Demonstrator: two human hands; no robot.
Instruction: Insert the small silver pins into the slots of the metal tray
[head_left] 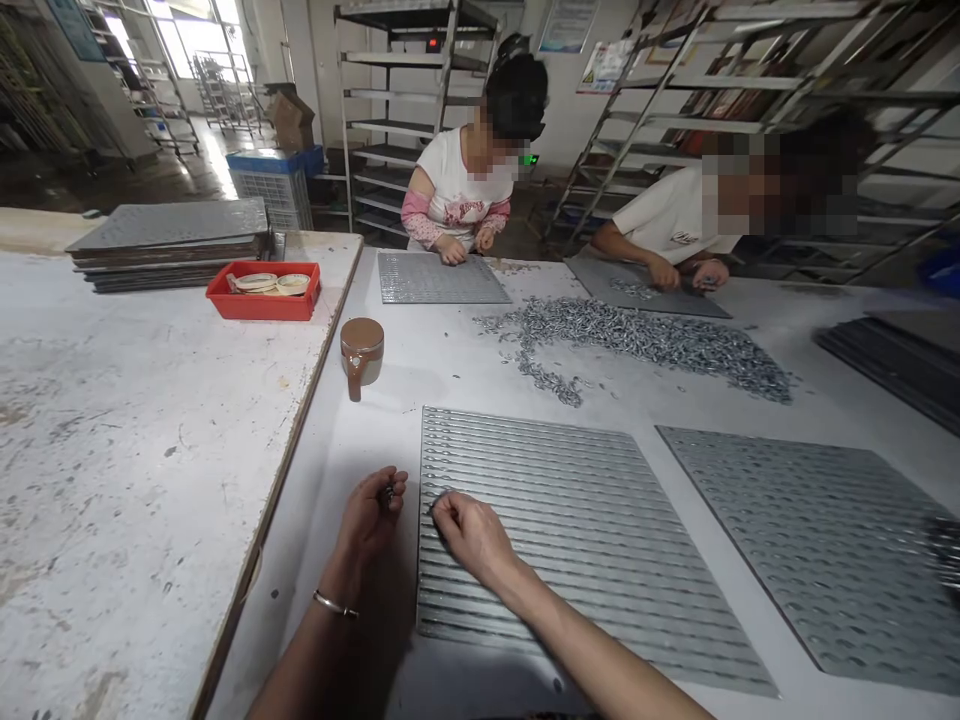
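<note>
- Ridged grey board (577, 545) lies flat right under the right fingers, spreading away to their right and beyond them!
- Right hand (476, 535) works its left edge: thumb and forefinger close together in a pinch, a dark speck at the tips; whether that's a piece in their grip, I cannot tell.
- Left hand (367, 515) hangs just left of those fingertips, palm turned up, fingers curled loosely around a few small dark pieces (388, 494).
- Look just beyond the right fingers: little leaf-shaped pieces (437, 450) run in a column along the board's edge.
- Well to the right of the fingers, a second board (810, 540) lies patterned all over.
- Farther ahead of both hands, a loose pile (645, 335) of silvery pieces sprawls across the table.
- Beyond the left fingers stands a brown-lidded mug (362, 345); past it, to the left, a red tray (259, 308).
- Farthest from the fingers, two people in white shirts bend over boards of their own.
</note>
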